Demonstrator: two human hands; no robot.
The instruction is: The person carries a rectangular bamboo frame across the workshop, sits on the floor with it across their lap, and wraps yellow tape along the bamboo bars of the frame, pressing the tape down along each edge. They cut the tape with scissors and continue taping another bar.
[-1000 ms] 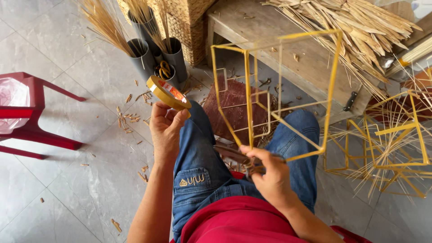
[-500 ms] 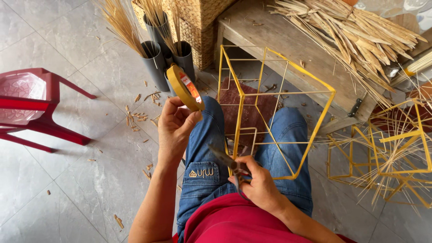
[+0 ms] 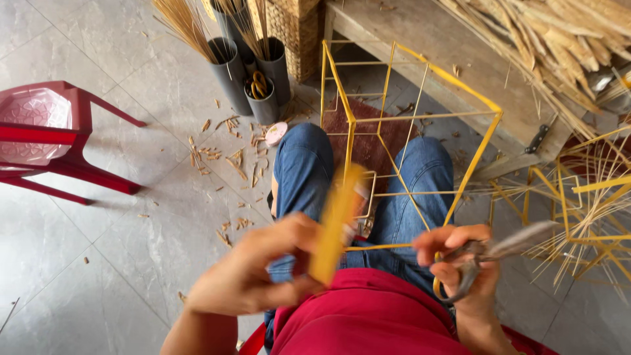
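Since the earlier frame, both hands have come down toward the lap: the left hand (image 3: 263, 269) has dropped from beside the grey tubes and the yellow tape roll (image 3: 336, 223) now shows edge-on and blurred in front of the knees, while the right hand (image 3: 463, 266) has swung out to the right with the scissors (image 3: 499, 253). Grey floor tiles (image 3: 118, 250) are strewn with short straw cuttings, and a red plastic chair (image 3: 46, 141) stands at the left. Three grey tubes (image 3: 253, 79) near a woven basket hold bundles of dry straw. A wooden worktop (image 3: 447, 52) at the upper right carries a heap of split straw. The yellow wire frame (image 3: 420, 125) stands upright between the jeans-clad knees, touching the lap. The left hand's grip is closed around the tape roll, fingers curled under it, palm turned inward. The right hand's grip holds the scissors by their handles, blades pointing right, wrist bent over the red shirt.
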